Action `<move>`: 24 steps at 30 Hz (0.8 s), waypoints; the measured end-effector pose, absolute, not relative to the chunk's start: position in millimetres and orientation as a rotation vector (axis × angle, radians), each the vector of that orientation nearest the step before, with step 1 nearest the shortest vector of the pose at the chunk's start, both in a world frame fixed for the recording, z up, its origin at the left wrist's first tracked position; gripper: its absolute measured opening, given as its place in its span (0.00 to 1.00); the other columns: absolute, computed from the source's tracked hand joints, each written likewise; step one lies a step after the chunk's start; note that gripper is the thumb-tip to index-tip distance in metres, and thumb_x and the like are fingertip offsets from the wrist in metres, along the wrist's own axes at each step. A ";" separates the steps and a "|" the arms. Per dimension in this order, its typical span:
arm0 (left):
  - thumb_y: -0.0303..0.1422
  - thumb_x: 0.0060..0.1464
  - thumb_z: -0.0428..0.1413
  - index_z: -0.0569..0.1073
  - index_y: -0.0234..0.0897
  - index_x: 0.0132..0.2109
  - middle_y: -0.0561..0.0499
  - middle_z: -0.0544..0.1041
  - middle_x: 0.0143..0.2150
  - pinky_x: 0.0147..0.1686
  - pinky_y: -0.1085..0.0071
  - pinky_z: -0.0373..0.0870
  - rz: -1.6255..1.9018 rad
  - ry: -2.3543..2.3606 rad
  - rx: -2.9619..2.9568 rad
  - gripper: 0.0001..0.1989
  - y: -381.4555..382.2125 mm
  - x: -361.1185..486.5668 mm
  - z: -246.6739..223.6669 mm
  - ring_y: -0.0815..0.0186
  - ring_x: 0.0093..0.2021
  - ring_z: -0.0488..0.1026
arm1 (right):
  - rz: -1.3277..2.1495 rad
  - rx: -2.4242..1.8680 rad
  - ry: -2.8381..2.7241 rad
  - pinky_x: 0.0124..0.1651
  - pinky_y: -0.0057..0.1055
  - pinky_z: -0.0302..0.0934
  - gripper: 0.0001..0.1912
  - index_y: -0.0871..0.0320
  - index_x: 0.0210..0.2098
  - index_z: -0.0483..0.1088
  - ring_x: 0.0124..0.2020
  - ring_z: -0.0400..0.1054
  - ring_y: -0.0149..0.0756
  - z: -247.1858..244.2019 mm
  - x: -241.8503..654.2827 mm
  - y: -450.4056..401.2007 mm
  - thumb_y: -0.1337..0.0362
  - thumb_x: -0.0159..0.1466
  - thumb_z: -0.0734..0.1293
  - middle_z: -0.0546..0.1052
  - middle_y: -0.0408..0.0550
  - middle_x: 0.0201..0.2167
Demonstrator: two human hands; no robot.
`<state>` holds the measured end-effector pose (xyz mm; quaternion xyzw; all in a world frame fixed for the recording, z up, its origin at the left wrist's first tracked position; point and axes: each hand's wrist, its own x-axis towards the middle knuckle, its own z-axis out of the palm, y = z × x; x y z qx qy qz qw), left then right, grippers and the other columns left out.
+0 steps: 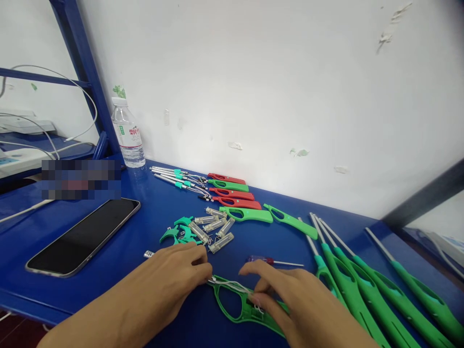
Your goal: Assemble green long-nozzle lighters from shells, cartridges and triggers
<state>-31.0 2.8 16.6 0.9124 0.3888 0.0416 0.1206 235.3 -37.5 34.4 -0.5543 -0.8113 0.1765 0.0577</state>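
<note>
A green lighter handle shell [268,323] lies open-side up on the blue table, its finger loop toward the left. My left hand [177,270] is closed at the loop's narrow end, pinching a metal lighter tube whose slotted silver tip [148,254] sticks out beyond my wrist. Thin white wires [232,284] run from there along the loop's upper edge. Over the shell's middle, my right hand [290,290] pinches the wires beside a dark part in the cavity. Its fingers partly hide what they grip. Just behind lies a screwdriver [270,261] with a purple and red handle.
Clear fuel tanks [212,224] and teal triggers [176,233] lie behind my hands. Further back are metal tubes with wires [177,181] and red and green shells [250,215]. Long green lighters [384,285] lie right; a phone [85,237] and water bottle [128,135] are left.
</note>
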 end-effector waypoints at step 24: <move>0.10 0.61 0.52 0.80 0.45 0.47 0.53 0.81 0.48 0.44 0.65 0.65 0.284 1.080 2.655 0.24 2.1 -38.6 4.0 0.60 0.47 0.78 | 0.555 -1.641 -2.427 0.44 0.27 0.77 0.31 0.38 0.54 0.80 0.44 0.87 0.42 38.2 243.5 -46.0 0.81 0.61 0.76 0.89 0.31 0.41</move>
